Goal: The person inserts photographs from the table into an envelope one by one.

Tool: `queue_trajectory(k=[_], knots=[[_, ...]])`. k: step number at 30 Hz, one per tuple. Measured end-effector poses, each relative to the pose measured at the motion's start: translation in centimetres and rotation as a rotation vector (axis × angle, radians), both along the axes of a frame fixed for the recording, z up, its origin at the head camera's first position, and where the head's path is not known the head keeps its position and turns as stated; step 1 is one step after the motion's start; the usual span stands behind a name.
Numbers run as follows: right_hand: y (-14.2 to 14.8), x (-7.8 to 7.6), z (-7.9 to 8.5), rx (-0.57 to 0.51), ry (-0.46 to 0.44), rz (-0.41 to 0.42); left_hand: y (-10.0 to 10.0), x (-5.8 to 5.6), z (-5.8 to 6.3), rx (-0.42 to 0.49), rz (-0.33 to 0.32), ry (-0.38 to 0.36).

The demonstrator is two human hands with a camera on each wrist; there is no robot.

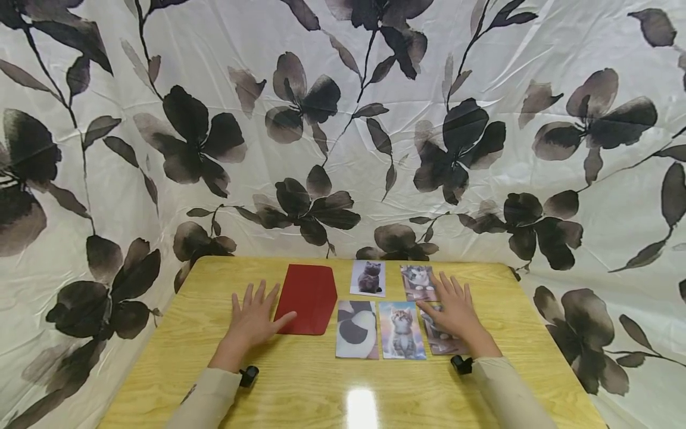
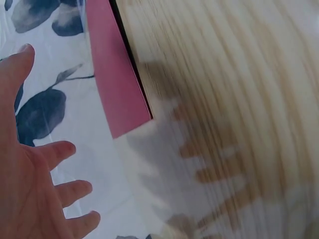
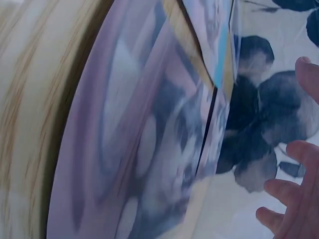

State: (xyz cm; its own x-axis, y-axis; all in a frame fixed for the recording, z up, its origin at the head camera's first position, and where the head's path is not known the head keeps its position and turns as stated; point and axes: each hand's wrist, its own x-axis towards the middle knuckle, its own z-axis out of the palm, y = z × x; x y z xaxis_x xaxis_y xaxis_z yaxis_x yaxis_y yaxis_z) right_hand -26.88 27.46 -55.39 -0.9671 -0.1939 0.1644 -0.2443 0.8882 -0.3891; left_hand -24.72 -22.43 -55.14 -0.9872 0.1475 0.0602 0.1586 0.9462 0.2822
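My left hand (image 1: 252, 322) hovers with spread fingers at the left side of a red envelope (image 1: 306, 301), its thumb overlapping the envelope in the head view. In the left wrist view the envelope (image 2: 119, 74) shows beyond the hand (image 2: 35, 194), which holds nothing. Fingers also spread, my right hand (image 1: 455, 313) is over the right-hand cards: a grey-and-white kitten card (image 1: 418, 281) and a partly hidden kitten card (image 1: 436, 339) below it. The right wrist view shows that nearer card (image 3: 164, 164) beside the empty hand (image 3: 294, 199).
Left of the right hand lie a tabby kitten card (image 1: 402, 330), a black-and-white patterned card (image 1: 356, 330) and a dark grey cat card (image 1: 368, 279). All rest on a yellow wood table (image 1: 289, 387). A floral cloth (image 1: 343, 149) hangs behind it and along the sides.
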Motion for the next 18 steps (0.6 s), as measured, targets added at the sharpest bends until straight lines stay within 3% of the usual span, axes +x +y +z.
queue_trajectory(k=[8, 14, 18], knots=[[-1.9, -0.7, -0.5, 0.022, 0.003, 0.032, 1.3, -0.2, -0.3, 0.025, -0.006, -0.048], [-3.0, -1.7, -0.8, -0.004, 0.058, 0.068, 1.7, -0.5, -0.8, 0.047, -0.003, -0.051], [-3.7, -2.3, -1.2, 0.021, 0.029, 0.087, 2.2, -0.7, -1.1, 0.035, -0.002, -0.070]])
